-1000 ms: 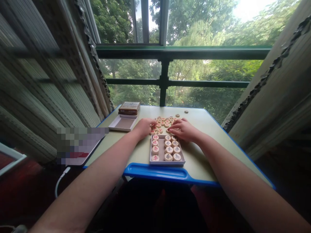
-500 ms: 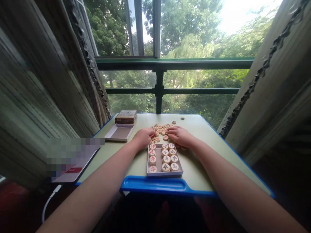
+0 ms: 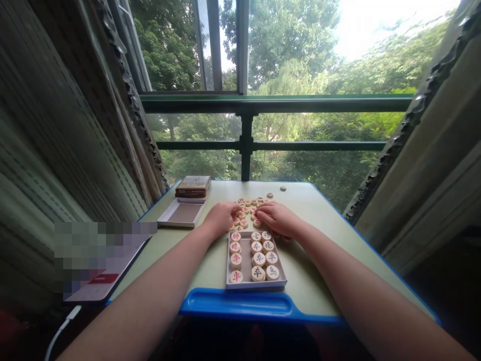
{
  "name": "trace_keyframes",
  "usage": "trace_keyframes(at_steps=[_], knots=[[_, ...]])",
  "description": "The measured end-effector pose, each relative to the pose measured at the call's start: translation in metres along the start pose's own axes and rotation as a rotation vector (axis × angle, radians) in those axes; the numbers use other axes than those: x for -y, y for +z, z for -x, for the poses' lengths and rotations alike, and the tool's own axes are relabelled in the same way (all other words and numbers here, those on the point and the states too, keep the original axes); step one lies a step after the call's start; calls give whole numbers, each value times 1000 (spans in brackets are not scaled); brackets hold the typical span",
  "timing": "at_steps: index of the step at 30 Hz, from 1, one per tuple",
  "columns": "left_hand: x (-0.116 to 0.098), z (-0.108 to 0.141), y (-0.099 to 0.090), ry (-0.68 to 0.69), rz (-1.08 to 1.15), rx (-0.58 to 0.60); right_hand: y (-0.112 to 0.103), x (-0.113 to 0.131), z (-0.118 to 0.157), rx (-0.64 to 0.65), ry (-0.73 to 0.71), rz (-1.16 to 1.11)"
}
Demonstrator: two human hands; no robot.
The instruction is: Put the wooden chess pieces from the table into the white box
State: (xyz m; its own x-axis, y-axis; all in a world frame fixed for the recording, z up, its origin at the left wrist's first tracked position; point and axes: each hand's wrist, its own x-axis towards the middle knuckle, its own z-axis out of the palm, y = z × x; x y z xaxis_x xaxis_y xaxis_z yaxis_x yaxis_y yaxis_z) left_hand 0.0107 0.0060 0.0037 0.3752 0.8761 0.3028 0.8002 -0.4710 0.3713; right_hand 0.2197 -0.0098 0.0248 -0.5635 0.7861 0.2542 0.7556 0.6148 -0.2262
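We're counting two hands here, the left hand (image 3: 221, 218) and the right hand (image 3: 278, 219), plus twelve wooden xiangqi pieces (image 3: 259, 258) in one cardboard tray (image 3: 256, 285). We also get a loose heap of pieces (image 3: 243, 223), too bunched to count, two stray pieces (image 3: 269, 195) beyond it, one more shallow box (image 3: 181, 214), one stack of boxes (image 3: 193, 186) and one white cable (image 3: 60, 332).

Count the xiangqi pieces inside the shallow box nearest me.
12. The xiangqi pieces sit face up inside the shallow box in three columns of four: left, middle and right. None looks hidden.
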Motion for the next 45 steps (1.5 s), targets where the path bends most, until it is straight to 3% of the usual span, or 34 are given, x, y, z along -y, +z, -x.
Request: trace_keyframes(at_steps=[6,11,16,21,26,33,36,39,45], knots=[[-3,1,-5,-82,-12,-122,2,5,-2,64,-36,-57],[-4,2,-9,-136,-29,-45,0,6,-3,117,-36,-123],[-4,1,-12,-128,-34,-134,-1,7,-2,100,-3,-113],[-1,1,-14,-195,-81,-74,-8,10,0,219,79,-146],[5,0,-15,-177,-67,-168,-12,6,3,141,93,-166],[-1,-3,-8,-62,46,-117,-13,-4,-23,188,122,11],[-2,-3,-7,-29,49,-125,-9,-6,-29,225,63,-16],[-1,-3,-6,-23,36,-132,-8,-4,-26,176,54,-60],[-6,-1,-10,61,131,-122,-43,-10,-13,47,152,-174]])
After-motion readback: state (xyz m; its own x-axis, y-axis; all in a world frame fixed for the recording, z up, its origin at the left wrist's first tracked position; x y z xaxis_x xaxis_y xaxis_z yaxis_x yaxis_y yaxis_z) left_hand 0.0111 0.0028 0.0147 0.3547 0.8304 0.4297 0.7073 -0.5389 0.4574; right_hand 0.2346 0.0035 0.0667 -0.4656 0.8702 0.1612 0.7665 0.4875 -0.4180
